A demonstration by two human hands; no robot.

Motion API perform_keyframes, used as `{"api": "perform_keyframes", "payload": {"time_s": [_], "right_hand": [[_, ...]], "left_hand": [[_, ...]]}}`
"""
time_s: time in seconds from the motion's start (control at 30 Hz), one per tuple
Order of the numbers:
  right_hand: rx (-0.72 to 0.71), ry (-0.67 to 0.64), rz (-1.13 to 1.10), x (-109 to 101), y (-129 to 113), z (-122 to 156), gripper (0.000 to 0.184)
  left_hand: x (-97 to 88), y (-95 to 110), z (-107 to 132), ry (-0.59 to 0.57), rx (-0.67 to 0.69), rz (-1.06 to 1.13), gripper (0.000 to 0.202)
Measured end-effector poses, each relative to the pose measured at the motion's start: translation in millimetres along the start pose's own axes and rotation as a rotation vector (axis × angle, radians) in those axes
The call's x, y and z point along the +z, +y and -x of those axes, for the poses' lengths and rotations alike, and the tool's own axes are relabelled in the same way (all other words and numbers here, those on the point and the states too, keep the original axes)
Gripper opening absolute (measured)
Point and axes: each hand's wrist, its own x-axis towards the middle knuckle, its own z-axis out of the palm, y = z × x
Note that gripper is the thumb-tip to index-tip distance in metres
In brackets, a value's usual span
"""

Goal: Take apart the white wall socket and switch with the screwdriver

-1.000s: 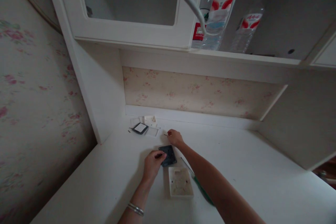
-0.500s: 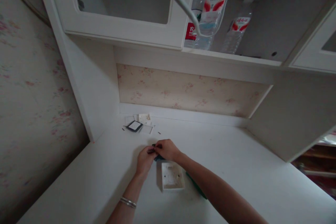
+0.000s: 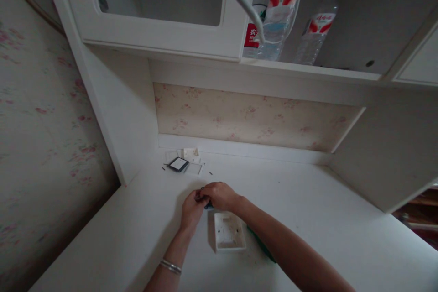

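My left hand (image 3: pixel 192 209) and my right hand (image 3: pixel 221 196) meet above the white tabletop, fingers closed together. Between them is a small dark part (image 3: pixel 208 205), mostly covered by the fingers, so its kind does not show. Just nearer than the hands lies a white square wall-mount switch box (image 3: pixel 216 245), its open side up. A green object (image 3: pixel 263 245) lies to its right, partly hidden under my right forearm.
Toward the back left of the tabletop (image 3: pixel 290 200) lie a dark-framed switch panel (image 3: pixel 178 164), a clear frame (image 3: pixel 194 169), a small white box (image 3: pixel 190 153) and small dark bits. Overhead, a cabinet (image 3: pixel 164 39) holds plastic bottles (image 3: pixel 316 27), with a pale cable (image 3: pixel 241 0) hanging in front.
The view has shifted slightly, so everything sits a little differently in it. Both hands stay together at the dark part, with the fingers moved slightly and covering more of it.
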Motion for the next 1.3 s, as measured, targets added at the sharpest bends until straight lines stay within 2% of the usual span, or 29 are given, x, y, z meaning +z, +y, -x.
{"api": "perform_keyframes", "payload": {"time_s": [0.1,0.27,0.4,0.47,0.57,0.77,0.9,0.97,1.17,1.23,1.3], "right_hand": [[0.076,0.157,-0.19,2,12,-3,0.026],[0.452,0.408,-0.243,11,51,-13,0.025],[0.729,0.471,-0.237,23,86,-18,0.024],[0.785,0.475,-0.245,28,97,-21,0.024],[0.792,0.468,-0.269,33,104,-31,0.023],[0.718,0.414,-0.383,29,106,-52,0.023],[0.733,0.37,-0.498,23,103,-43,0.024],[0.723,0.288,-0.582,19,100,-30,0.024],[0.594,-0.123,-0.831,-4,90,8,0.03],[0.557,-0.195,-0.884,-9,87,12,0.026],[0.53,-0.211,-0.924,-10,87,11,0.022]], "left_hand": [[0.2,-5,-2,0.024,0.019,0.022,0.024],[1.6,-9,-3,0.092,-0.01,0.041,0.028],[1.8,-8,-4,0.115,-0.016,0.037,0.022],[2.3,-6,-4,0.122,-0.016,0.037,0.022],[3.3,-6,-3,0.125,-0.018,0.039,0.021],[3.0,-7,-5,0.126,-0.019,0.033,0.022],[2.3,-5,-4,0.128,-0.018,0.035,0.023],[2.3,-3,-3,0.135,-0.02,0.053,0.025],[2.8,2,-1,0.162,-0.033,0.121,0.027],[2.8,2,-2,0.164,-0.028,0.127,0.027],[2.7,1,-2,0.158,-0.019,0.134,0.029]]}}
